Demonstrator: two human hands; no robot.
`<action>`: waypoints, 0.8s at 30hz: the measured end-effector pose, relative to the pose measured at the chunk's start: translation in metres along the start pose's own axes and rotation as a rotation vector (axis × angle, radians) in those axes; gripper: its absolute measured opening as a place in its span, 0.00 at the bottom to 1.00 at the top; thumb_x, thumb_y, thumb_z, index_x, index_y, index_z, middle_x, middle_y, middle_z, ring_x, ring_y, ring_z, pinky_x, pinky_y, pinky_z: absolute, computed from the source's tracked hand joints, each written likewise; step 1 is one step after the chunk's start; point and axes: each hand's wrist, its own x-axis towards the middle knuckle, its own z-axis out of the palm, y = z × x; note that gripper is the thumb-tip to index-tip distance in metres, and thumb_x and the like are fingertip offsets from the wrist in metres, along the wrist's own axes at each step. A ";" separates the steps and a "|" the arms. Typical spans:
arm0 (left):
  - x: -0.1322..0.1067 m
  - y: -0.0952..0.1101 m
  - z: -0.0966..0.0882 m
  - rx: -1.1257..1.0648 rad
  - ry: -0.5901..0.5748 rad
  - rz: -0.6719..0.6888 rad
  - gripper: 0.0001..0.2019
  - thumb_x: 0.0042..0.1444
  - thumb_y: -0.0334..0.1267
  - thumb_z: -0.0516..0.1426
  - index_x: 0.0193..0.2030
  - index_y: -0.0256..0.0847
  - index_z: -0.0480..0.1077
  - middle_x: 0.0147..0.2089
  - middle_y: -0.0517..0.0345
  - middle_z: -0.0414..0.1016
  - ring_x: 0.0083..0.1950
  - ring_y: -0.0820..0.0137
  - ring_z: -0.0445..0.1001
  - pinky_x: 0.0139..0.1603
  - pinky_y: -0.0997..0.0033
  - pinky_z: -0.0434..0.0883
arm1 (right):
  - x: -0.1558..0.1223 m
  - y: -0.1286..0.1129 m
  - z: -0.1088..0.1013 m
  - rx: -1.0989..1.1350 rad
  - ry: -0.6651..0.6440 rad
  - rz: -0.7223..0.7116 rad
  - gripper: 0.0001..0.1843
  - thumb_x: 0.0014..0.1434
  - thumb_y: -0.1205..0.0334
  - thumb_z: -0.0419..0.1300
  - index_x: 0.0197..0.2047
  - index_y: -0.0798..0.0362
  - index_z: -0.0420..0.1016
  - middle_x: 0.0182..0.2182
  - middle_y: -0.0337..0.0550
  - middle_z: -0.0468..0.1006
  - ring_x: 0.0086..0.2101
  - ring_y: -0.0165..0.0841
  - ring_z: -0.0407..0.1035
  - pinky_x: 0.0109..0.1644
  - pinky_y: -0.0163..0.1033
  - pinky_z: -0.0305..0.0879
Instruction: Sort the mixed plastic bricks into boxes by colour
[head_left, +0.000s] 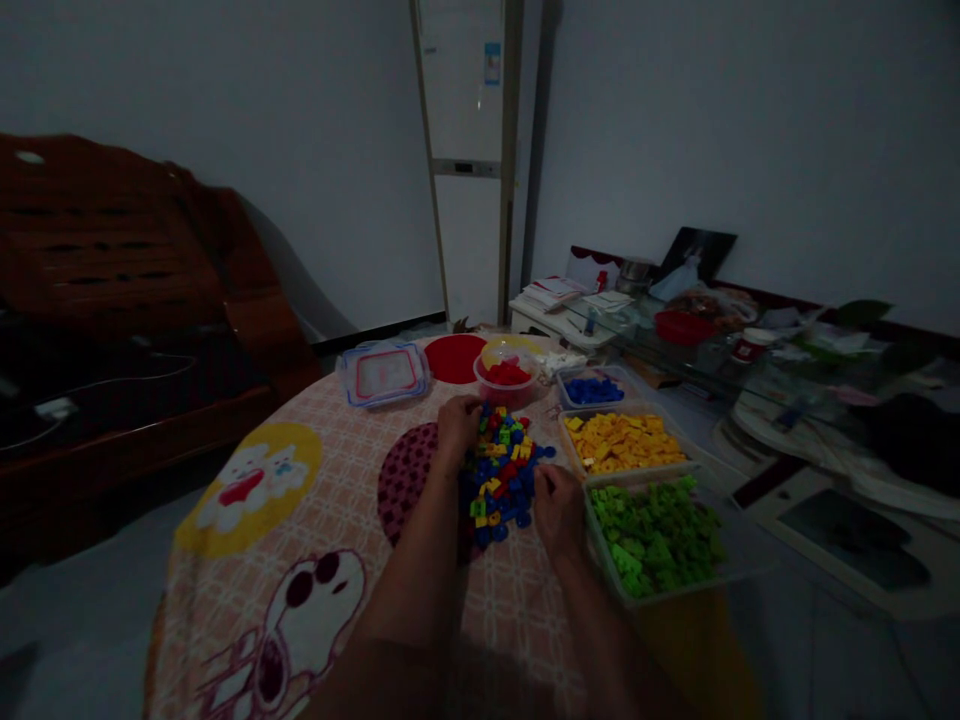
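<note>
Red, blue and yellow bricks lie heaped on the tabletop between the hands, left hand on the far edge, right hand at the near right, both grips curled narrow, contents hidden.

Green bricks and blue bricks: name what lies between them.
The yellow bricks lie between the blue bricks and the green bricks; the head view shows it.

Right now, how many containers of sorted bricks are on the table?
4. The red tub sits farthest, the blue box right of it, then the yellow box and the green box nearer on the right. None seems hidden.
</note>
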 end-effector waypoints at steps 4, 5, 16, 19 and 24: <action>-0.003 0.001 0.005 0.149 -0.095 0.047 0.14 0.57 0.35 0.59 0.49 0.44 0.81 0.51 0.50 0.81 0.51 0.61 0.78 0.55 0.65 0.71 | 0.001 0.002 0.002 0.012 -0.004 0.030 0.15 0.64 0.59 0.52 0.33 0.53 0.78 0.32 0.46 0.79 0.35 0.37 0.71 0.43 0.40 0.63; -0.003 0.002 0.006 0.178 -0.121 0.061 0.14 0.57 0.37 0.60 0.50 0.45 0.81 0.51 0.50 0.81 0.51 0.60 0.78 0.55 0.65 0.71 | 0.001 0.002 0.002 0.012 -0.002 0.041 0.15 0.64 0.59 0.52 0.33 0.53 0.78 0.31 0.45 0.79 0.35 0.37 0.71 0.42 0.39 0.63; 0.003 0.006 0.012 0.180 -0.163 0.202 0.08 0.46 0.39 0.67 0.35 0.48 0.82 0.41 0.52 0.81 0.47 0.56 0.77 0.51 0.62 0.71 | 0.001 0.000 0.002 0.021 -0.027 0.062 0.14 0.63 0.59 0.53 0.33 0.52 0.77 0.30 0.43 0.79 0.33 0.36 0.71 0.39 0.38 0.62; 0.004 0.006 0.012 0.160 -0.181 0.235 0.07 0.43 0.35 0.67 0.32 0.47 0.82 0.40 0.53 0.81 0.47 0.57 0.77 0.51 0.63 0.71 | 0.001 0.001 0.003 0.032 -0.017 0.067 0.13 0.63 0.59 0.53 0.33 0.52 0.77 0.29 0.43 0.79 0.33 0.36 0.70 0.39 0.38 0.62; 0.006 0.008 0.012 0.173 -0.291 0.245 0.07 0.44 0.32 0.65 0.32 0.44 0.80 0.39 0.55 0.82 0.43 0.61 0.78 0.46 0.67 0.71 | 0.002 0.000 0.002 0.020 -0.036 0.061 0.14 0.63 0.60 0.52 0.32 0.52 0.77 0.29 0.43 0.78 0.33 0.35 0.70 0.40 0.38 0.62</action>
